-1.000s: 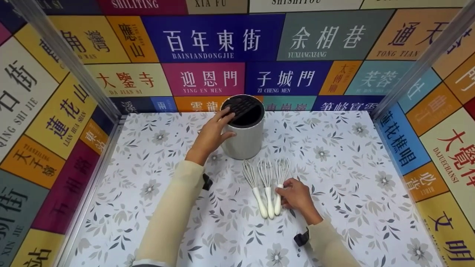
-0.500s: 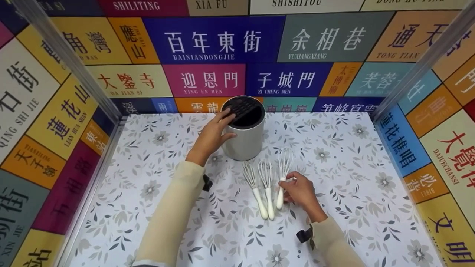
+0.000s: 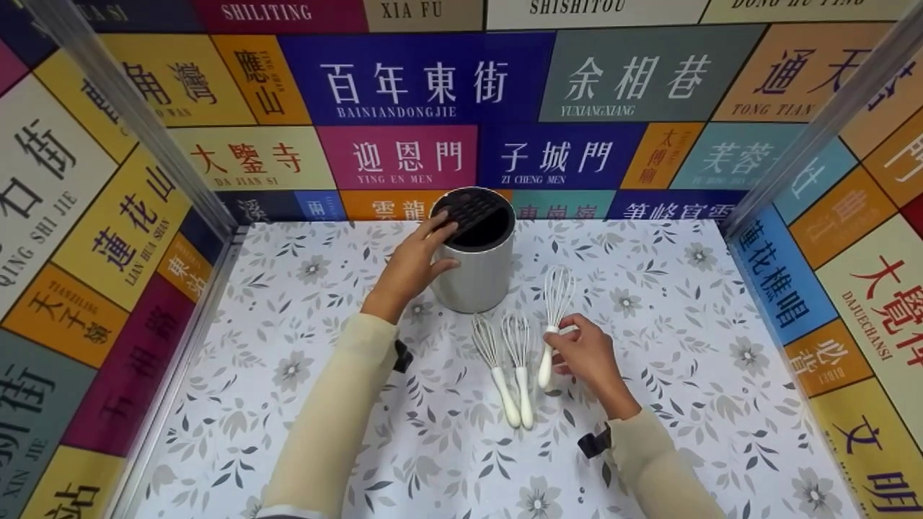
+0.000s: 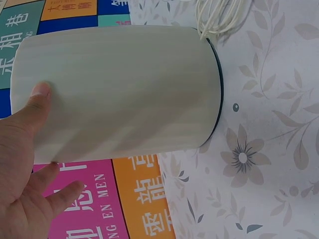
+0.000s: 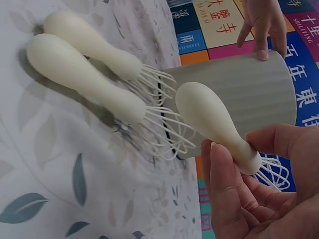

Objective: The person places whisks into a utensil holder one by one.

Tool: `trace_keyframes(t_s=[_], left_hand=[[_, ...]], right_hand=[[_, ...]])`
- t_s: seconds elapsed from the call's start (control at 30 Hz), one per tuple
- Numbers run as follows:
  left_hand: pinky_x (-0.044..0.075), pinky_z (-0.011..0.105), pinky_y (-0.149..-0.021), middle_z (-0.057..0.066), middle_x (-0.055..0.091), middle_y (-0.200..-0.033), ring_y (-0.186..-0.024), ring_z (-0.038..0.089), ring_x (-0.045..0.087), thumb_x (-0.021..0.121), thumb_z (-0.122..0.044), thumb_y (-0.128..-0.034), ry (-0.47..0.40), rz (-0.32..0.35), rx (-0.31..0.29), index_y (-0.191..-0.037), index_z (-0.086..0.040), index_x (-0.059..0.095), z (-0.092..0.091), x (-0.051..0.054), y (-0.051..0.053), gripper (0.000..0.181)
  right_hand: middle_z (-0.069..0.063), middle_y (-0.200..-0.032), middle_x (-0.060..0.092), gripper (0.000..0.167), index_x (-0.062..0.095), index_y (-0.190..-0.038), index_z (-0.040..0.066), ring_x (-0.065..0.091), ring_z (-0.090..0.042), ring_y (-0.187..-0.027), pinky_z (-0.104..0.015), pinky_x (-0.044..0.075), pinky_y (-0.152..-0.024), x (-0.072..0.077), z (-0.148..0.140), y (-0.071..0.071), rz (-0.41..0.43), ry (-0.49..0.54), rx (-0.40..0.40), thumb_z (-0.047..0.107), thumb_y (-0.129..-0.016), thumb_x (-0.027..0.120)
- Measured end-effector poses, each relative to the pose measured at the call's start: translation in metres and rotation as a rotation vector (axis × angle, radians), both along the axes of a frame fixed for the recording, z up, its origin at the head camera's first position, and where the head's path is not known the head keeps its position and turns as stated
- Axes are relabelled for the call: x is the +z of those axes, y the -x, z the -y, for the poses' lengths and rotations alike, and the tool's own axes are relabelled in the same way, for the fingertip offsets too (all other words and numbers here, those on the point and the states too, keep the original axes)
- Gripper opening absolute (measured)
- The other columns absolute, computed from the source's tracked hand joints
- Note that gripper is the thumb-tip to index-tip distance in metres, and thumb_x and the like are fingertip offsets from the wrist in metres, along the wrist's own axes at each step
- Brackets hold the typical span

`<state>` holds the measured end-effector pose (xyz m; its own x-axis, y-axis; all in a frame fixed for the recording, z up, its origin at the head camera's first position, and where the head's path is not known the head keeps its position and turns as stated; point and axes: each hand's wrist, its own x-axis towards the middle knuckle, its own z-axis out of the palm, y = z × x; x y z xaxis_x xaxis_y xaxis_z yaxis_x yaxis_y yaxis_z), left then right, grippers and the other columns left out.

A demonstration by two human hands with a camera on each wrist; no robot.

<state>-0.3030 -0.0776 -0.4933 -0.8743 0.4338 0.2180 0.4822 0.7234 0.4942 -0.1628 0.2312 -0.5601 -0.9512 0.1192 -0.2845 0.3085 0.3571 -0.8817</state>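
Note:
A pale grey cylindrical holder [image 3: 472, 277] with a black rim stands upright at the back of the table. Its mouth shows a ridged black part on one side and a dark hollow on the other. My left hand [image 3: 412, 267] rests against its left side, fingers laid at the rim and thumb [image 4: 41, 92] on the outer wall. Between thumb and fingers, my right hand [image 3: 588, 353] pinches a whisk [image 3: 546, 364] by its cream handle near the wires, raised above the table. Two similar whisks, the left one [image 3: 505, 396] and the right one [image 3: 524, 396], lie side by side.
The table [image 3: 288, 425] wears a white covering with grey flowers and leaves. Colourful sign-printed panels [image 3: 414, 79] enclose the back and both sides, with pale posts [image 3: 800, 144] at the corners.
My right hand has lifted the rightmost whisk away from the other two and carried it a little up and forward. The left hand and holder have stayed in place.

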Motion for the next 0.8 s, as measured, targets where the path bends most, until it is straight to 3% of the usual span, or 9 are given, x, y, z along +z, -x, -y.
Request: trace_keyframes(t_s=[0.8], left_hand=[[0.04,0.046,-0.119,-0.001,0.031,-0.168,-0.147,0.03,0.043,0.072,-0.036,-0.0939,0.015,0.012,0.0,-0.155,-0.024,0.047,0.0,0.0,0.001,0.067]], right_hand=[[-0.013,-0.099,0.069,0.032,0.06,-0.117,0.012,0.075,-0.022,-0.073,-0.04,0.064,-0.061,0.062,0.02,0.035,-0.175,0.033,0.055,0.029,-0.093,0.072]])
